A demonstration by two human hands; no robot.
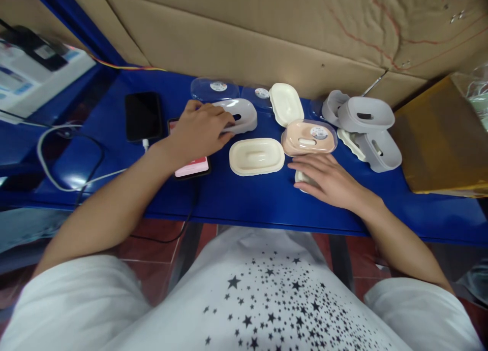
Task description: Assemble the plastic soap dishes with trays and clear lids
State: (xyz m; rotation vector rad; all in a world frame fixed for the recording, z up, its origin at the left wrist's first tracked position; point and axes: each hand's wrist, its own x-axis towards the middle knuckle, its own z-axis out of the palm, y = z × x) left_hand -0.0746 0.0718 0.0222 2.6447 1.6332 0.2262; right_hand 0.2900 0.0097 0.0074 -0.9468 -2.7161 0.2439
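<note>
My left hand (pixel 208 125) is curled over the left end of a light grey oval soap dish (pixel 248 118), thumb and fingers bent onto it and covering part of it. Beside that dish lies a cream oval tray (pixel 257 157) with a raised ridge along its middle. My right hand (pixel 324 181) bends its fingers over a small cream piece (pixel 300 177), which is mostly hidden beneath the palm. Just beyond those fingers sits a peach soap dish (pixel 293 140) under a clear lid with a round label. Another cream tray (pixel 286 104) leans behind it.
Clear lids (pixel 215 89) lie along the cardboard backing. Several grey dishes (pixel 366 115) are piled near a brown cardboard box (pixel 442 142) at right. At left are a black phone (pixel 143 117) on a white cable, a second phone (pixel 192 168) under my forearm, and a power strip.
</note>
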